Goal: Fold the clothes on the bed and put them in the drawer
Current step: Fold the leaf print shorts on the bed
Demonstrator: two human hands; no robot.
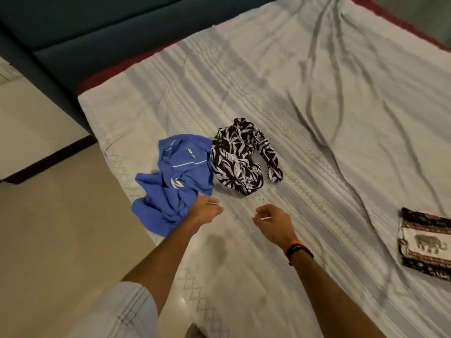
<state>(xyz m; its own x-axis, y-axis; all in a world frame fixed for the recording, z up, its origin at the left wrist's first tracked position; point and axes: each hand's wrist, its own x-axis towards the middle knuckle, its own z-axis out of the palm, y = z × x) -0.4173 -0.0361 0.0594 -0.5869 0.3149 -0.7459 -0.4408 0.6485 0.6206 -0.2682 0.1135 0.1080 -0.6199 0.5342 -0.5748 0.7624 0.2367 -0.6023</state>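
While the bed (317, 93) fills most of the view under a wrinkled, pale striped sheet, three garments lie on it. A crumpled blue shirt (170, 181) sits at the near left edge, partly hanging over the side. Touching its right side is a bunched black-and-white leaf-print garment (241, 159). Well apart at the far right lies a folded elephant-print cloth (427, 242), cut off by the frame. The left hand (206, 211) hovers just beside the blue shirt with relaxed fingers, holding nothing. The right hand (272, 222), wristband (299, 251) behind it, hangs over bare sheet, fingers loosely curled and empty.
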